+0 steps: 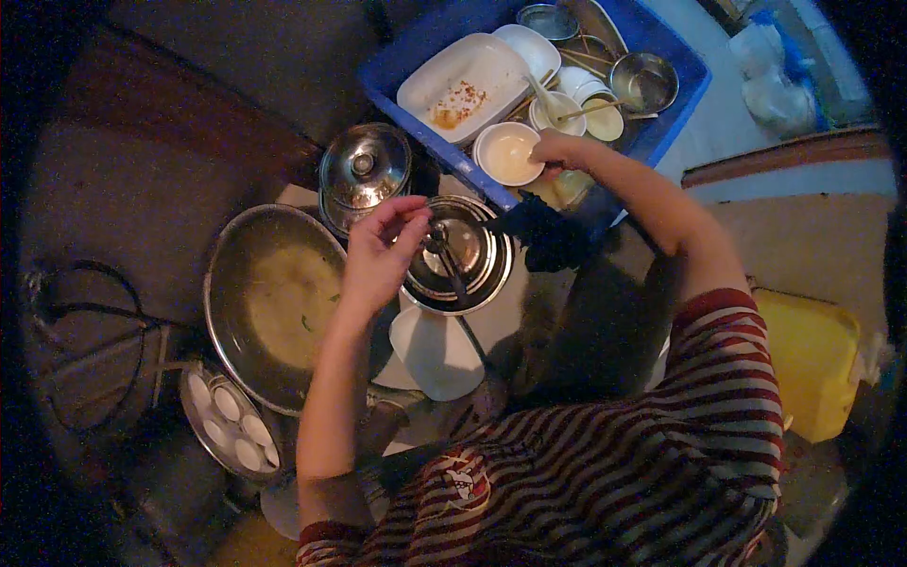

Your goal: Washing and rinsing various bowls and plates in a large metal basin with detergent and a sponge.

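Observation:
My right hand [563, 152] grips the rim of a white bowl [510, 152] at the near side of a blue plastic tub [446, 152]. The bowl seems stacked on another. In the tub lie a white baking dish [464, 88] with reddish-brown residue, a bowl with a white soup spoon [549, 99], wooden chopsticks [592, 108], and a steel bowl [643, 81]. My left hand [382, 251] hovers between a large metal wok [283, 212] and a steel lid [468, 244], fingers curved and apart, with nothing visible in it.
A lidded steel pot [365, 163] stands behind the wok, which holds cloudy liquid. Left of it sits a round tray [227, 425] with several whitish round pieces. A white plastic piece [436, 354], a dark cloth-like bundle [549, 230] and a yellow container [804, 361] lie around me.

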Demonstrator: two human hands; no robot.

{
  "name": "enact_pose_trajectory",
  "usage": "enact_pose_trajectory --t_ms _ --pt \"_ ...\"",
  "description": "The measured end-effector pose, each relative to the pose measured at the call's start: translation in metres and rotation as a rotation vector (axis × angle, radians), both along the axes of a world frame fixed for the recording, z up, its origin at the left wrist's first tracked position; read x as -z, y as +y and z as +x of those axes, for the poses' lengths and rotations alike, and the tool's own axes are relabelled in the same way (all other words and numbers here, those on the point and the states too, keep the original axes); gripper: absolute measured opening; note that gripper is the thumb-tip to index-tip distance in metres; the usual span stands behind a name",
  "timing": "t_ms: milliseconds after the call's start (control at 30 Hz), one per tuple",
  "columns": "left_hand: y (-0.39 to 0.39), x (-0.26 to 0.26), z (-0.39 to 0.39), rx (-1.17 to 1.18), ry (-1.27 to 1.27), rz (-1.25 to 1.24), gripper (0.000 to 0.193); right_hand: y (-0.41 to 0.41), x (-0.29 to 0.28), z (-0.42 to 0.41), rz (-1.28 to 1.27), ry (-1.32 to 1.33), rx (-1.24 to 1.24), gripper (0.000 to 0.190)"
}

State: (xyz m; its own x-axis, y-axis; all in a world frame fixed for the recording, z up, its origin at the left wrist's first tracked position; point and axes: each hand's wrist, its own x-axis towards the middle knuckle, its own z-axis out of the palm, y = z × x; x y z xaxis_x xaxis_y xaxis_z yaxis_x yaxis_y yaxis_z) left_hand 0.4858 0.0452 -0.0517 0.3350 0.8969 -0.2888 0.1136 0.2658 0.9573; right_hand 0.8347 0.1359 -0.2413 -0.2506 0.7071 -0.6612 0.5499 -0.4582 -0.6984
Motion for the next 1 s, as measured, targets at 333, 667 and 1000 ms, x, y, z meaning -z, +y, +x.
enact_pose_trajectory --t_ms 333,667,1000 --pt "-0.016 0.018 -0.009 -0.074 0.058 -0.008 0.020 0.008 -0.012 -0.060 0.788 -0.532 0.057 0.027" --pt "0.031 0.014 0.051 -0.013 0.177 0.396 0.028 0.020 -0.026 -0.010 -0.208 0.116 0.149 0.040" --pt "0.098 0.006 0.102 -0.070 -0.078 -0.239 0.082 0.008 -0.126 -0.080 0.010 0.675 0.514 0.033"
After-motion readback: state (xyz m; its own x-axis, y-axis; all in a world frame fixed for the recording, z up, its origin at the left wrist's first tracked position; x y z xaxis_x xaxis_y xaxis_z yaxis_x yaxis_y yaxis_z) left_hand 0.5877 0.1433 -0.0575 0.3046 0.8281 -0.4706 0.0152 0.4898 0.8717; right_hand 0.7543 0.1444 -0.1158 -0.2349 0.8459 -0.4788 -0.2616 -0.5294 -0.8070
